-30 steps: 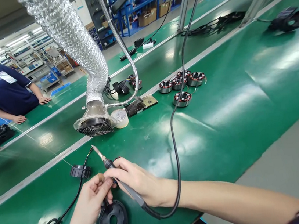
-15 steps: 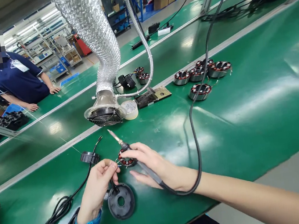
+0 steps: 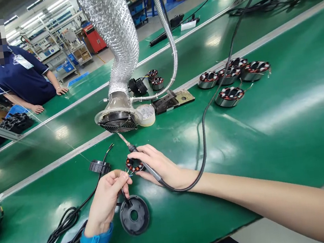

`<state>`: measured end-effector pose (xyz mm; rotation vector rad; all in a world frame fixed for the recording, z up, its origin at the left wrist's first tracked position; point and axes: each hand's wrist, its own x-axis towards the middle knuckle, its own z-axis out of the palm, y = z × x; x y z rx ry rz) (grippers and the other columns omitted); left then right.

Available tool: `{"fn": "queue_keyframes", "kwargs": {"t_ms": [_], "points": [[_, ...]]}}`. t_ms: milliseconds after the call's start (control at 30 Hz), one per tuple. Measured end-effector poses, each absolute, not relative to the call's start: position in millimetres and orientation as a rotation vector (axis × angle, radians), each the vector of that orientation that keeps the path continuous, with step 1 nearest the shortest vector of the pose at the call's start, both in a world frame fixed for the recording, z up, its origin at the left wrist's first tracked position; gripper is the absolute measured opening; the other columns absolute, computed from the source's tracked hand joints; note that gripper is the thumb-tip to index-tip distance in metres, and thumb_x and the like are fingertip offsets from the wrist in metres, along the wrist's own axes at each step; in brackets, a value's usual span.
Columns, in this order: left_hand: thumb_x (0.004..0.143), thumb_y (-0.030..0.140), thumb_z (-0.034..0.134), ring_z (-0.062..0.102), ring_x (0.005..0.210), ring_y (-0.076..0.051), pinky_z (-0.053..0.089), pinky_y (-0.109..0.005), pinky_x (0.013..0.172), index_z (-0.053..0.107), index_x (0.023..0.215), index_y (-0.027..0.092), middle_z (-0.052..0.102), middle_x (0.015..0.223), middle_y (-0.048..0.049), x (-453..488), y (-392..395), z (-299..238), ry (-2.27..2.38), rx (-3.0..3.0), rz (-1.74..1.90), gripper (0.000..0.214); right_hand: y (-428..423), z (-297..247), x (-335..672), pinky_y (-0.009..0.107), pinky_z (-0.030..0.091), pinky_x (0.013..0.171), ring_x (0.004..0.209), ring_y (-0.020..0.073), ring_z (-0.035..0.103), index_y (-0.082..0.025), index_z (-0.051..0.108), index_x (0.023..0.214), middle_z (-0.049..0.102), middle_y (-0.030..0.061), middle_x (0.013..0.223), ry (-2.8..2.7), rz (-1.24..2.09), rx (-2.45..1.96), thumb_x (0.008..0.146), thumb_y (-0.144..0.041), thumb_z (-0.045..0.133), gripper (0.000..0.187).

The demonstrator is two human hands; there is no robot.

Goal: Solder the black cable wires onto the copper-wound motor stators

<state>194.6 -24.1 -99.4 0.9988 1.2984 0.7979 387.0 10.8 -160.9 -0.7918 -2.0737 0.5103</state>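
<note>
My left hand, with a blue strap at the wrist, is closed in a pinch on thin wire ends beside a small motor stator. My right hand is closed on a soldering iron, which slants up and left with its tip just below the fan. The fingers and thumb of that hand reach to the stator's right side, partly hiding it. Below my left hand lies a round black cover with a centre hole and a black cable leading up from it. Behind that hand sits a black ringed part.
A fan hood on a silver duct hangs ahead, beside a solder roll and an iron stand. Several stators stand at right. Coiled black cables lie at left. A co-worker stands across the bench.
My right hand has come in closer around the stator, and the iron's tip has moved up towards the fan. My left hand keeps its pinch on the wires. The view has shifted slightly.
</note>
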Motion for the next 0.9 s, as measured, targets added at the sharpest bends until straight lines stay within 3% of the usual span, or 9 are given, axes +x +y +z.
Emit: {"fn": "queue_keyframes", "kwargs": {"t_ms": [267,500,600,700,800,900], "points": [[0.074,0.041,0.077,0.049,0.053,-0.007,0.044,-0.019,0.049,0.064,0.074,0.013,0.064,0.072,-0.0026,192,-21,-107,1.353,1.033,0.838,0.031,8,-166,381,0.041,0.051,0.088,0.104,0.0250,0.051,-0.020,0.049,0.128,0.053,0.0118,0.114,-1.994,0.444,-0.899,0.083,-0.012,0.067,0.049],[0.076,0.043,0.075,0.048,0.052,-0.007,0.045,-0.020,0.050,0.063,0.072,0.013,0.063,0.068,-0.0022,193,-21,-105,1.343,1.049,0.824,0.032,3,-160,387,0.043,0.050,0.092,0.109,0.0259,0.055,-0.020,0.043,0.137,0.055,0.0133,0.119,-1.929,0.406,-0.855,0.086,-0.023,0.070,0.057],[0.076,0.041,0.075,0.048,0.053,-0.008,0.044,-0.020,0.049,0.062,0.074,0.013,0.064,0.070,-0.0024,193,-21,-106,1.342,1.050,0.835,0.031,-4,-149,391,0.038,0.052,0.081,0.094,0.0219,0.062,-0.020,0.051,0.128,0.065,0.0094,0.104,-1.841,0.296,-0.758,0.092,-0.020,0.061,0.037],[0.077,0.041,0.074,0.049,0.053,-0.008,0.044,-0.020,0.049,0.062,0.074,0.013,0.064,0.071,-0.0027,193,-21,-106,1.352,1.057,0.842,0.030,-12,-138,397,0.033,0.049,0.065,0.067,0.0166,0.062,-0.019,0.060,0.107,0.068,0.0037,0.079,-1.737,0.251,-0.626,0.092,-0.011,0.051,0.019],[0.077,0.041,0.073,0.048,0.053,-0.008,0.044,-0.021,0.050,0.062,0.073,0.013,0.064,0.071,-0.0029,193,-21,-106,1.353,1.065,0.841,0.030,-20,-131,402,0.030,0.044,0.054,0.052,0.0142,0.056,-0.018,0.062,0.091,0.064,0.0010,0.065,-1.697,0.295,-0.541,0.086,-0.007,0.046,0.020],[0.077,0.041,0.072,0.048,0.051,-0.008,0.044,-0.021,0.050,0.062,0.071,0.013,0.064,0.070,-0.0029,194,-21,-106,1.350,1.071,0.844,0.030,-23,-130,402,0.028,0.040,0.049,0.045,0.0133,0.052,-0.019,0.062,0.087,0.061,-0.0007,0.057,-1.728,0.302,-0.469,0.081,-0.006,0.045,0.021]]}}
